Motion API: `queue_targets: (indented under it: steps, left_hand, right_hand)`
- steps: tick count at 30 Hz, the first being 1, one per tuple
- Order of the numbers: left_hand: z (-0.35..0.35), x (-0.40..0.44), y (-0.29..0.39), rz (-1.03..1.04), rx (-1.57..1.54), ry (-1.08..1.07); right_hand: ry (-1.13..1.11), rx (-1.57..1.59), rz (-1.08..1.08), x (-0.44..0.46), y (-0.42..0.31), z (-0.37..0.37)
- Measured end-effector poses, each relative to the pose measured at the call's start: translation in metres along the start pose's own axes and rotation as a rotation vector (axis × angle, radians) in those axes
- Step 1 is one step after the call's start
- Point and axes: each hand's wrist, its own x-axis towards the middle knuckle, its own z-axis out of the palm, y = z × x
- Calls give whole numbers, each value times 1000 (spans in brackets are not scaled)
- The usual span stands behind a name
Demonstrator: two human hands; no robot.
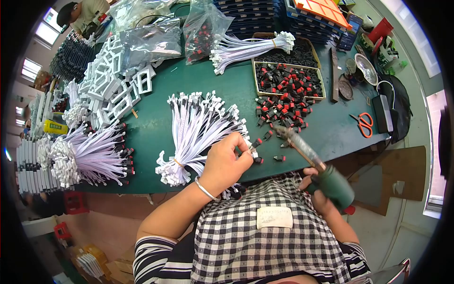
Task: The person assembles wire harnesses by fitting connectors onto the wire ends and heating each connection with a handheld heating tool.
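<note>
My left hand (229, 163), with a bangle at the wrist, pinches the end of a white cable beside a fanned bundle of white cables (189, 132) tied near its lower end. Just right of those fingertips lie small red-and-black parts (257, 142). My right hand (318, 189) is wrapped round a green-handled soldering gun (336, 187), whose metal barrel points up and left towards the loose parts. A heap of red-and-black parts (286, 111) spills in front of a box (323, 90) filled with more of them.
White frames (111, 80) and another cable bundle (94, 156) are piled at the left. A third bundle (250, 49) lies at the back. Orange scissors (364, 125), a metal bar (334, 75) and a dish (366, 68) are on the right. Another person (87, 16) is at the far left.
</note>
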Motion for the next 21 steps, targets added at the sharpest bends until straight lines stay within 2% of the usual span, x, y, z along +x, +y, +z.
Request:
queue_targets:
  steps: [1, 2, 5, 8, 11, 12, 13, 15, 19, 21]
  left_hand:
    - [-1, -2, -1, 31, -2, -15]
    - [-2, -5, -2, 61, -4, -29]
    - [-8, -15, 3, 52, -54, -109]
    - [-14, -24, 6, 72, -82, -173]
    - [-17, -27, 7, 98, -72, -223]
    - [-17, -27, 7, 98, -65, -243]
    - [-17, -27, 7, 98, -59, -265]
    - [-16, -26, 7, 94, -81, -259]
    - [-13, -23, 17, 91, -101, -247]
    - [-13, -24, 18, 203, 60, -166]
  right_hand:
    - [14, 99, -54, 4, 1, 2]
    - [21, 140, 17, 10, -5, 7]
    - [-23, 123, 15, 43, -27, 36]
    - [-195, 77, 211, 64, -36, 57]
    - [-157, 107, 198, 69, -27, 73]
    - [-71, 188, 175, 68, -30, 80]
    - [-114, 144, 173, 67, -29, 78]
    - [-195, 53, 168, 65, -27, 71]
    - [-92, 89, 180, 62, -24, 69]
    - [-68, 111, 217, 62, -27, 67]
